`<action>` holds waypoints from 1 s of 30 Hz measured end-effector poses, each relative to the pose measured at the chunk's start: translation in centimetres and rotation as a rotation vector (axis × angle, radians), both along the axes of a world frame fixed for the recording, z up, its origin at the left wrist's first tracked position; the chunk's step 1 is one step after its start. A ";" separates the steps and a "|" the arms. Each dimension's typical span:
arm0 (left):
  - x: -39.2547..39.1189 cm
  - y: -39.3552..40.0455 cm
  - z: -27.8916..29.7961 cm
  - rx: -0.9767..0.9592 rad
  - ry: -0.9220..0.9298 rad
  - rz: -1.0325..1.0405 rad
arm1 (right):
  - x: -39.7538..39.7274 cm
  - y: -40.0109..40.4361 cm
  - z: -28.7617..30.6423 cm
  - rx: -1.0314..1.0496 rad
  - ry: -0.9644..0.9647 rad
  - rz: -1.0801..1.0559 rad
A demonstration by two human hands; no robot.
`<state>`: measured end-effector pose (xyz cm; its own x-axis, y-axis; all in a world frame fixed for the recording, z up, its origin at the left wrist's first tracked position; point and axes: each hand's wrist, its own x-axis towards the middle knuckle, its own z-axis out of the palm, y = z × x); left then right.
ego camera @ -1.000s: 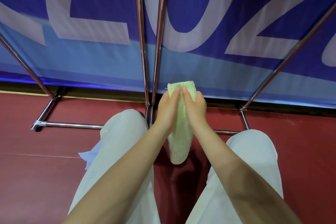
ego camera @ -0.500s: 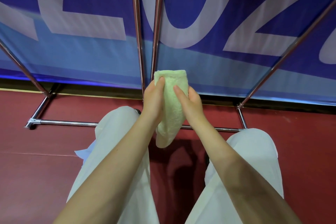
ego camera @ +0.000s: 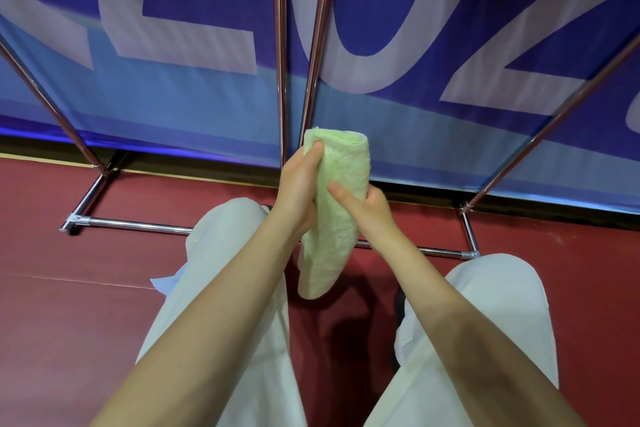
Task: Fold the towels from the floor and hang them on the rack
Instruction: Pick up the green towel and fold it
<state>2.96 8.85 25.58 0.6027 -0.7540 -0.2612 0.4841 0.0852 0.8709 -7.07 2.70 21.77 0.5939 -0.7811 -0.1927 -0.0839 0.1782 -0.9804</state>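
Banner [ego camera: 415, 149]: large pale letters, "L", "U" and part of a "Z" or "2" readable. Rack [ego camera: 281, 45]: chrome poles before it. Towel [ego camera: 337, 204]: green, folded, long axis near upright, fold uppermost, held above the floor [ego camera: 86, 305]. Left hand [ego camera: 298, 194] and right hand [ego camera: 367, 208] grip it, fingers curled around.

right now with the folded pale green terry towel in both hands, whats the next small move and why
Probably lift the folded pale green terry towel toward the chrome rack bars above. The left hand and right hand grip it, already folded narrow and clear of the floor, not yet hung.
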 end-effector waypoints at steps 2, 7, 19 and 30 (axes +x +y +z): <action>0.3 0.2 0.2 -0.033 0.018 0.019 | -0.1 0.0 -0.3 -0.002 0.025 0.047; 1.2 0.7 0.4 -0.074 0.085 0.057 | 0.3 0.3 -2.5 -0.040 0.123 0.127; 3.7 1.8 -0.1 -0.084 0.291 0.201 | 0.6 0.5 -6.8 -0.116 0.404 0.299; 5.7 3.5 -1.3 -0.060 0.383 0.413 | 0.3 -0.3 -4.5 -0.188 0.257 0.039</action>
<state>8.70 12.36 24.30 0.7215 -0.4959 -0.4832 0.6805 0.3788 0.6273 -6.81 2.39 17.28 0.5743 -0.7950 -0.1951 -0.3367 -0.0121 -0.9415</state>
